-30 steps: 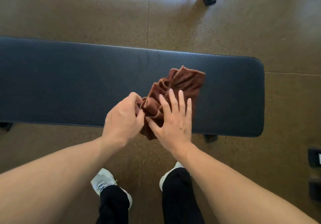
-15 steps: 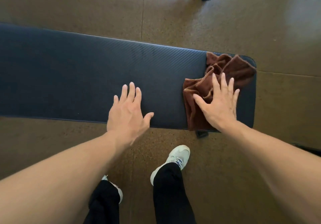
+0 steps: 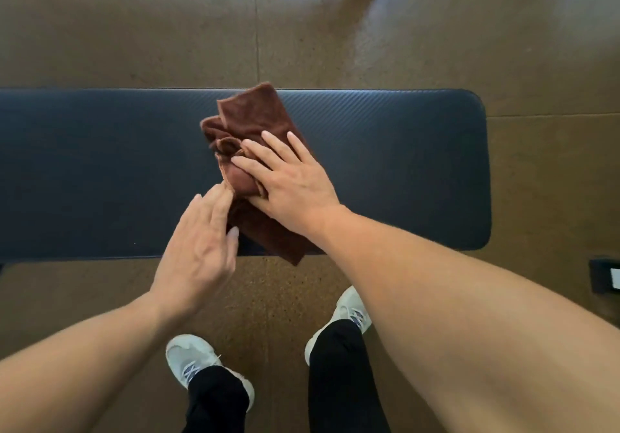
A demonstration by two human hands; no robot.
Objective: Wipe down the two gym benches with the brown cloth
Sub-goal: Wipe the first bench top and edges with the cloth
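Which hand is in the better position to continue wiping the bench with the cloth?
Right. The right hand lies flat on the brown cloth, pressing it onto the bench. The left hand only touches the cloth's near edge with its fingertips.

Crumpled brown cloth [image 3: 251,123] swept from tabletop's right end back to middle under right hand [image 3: 292,184]; left hand [image 3: 201,248] rejoins cloth edge.

Soft daylight falls from the upper right, leaving a pale bright patch on the floor [image 3: 419,39] there. The tabletop [image 3: 385,177] shows a faint sheen along its far edge and darkens toward its left end. The left hand [image 3: 198,251] is slightly motion-blurred. Wide-angle distortion stretches both forearms toward the lower corners.
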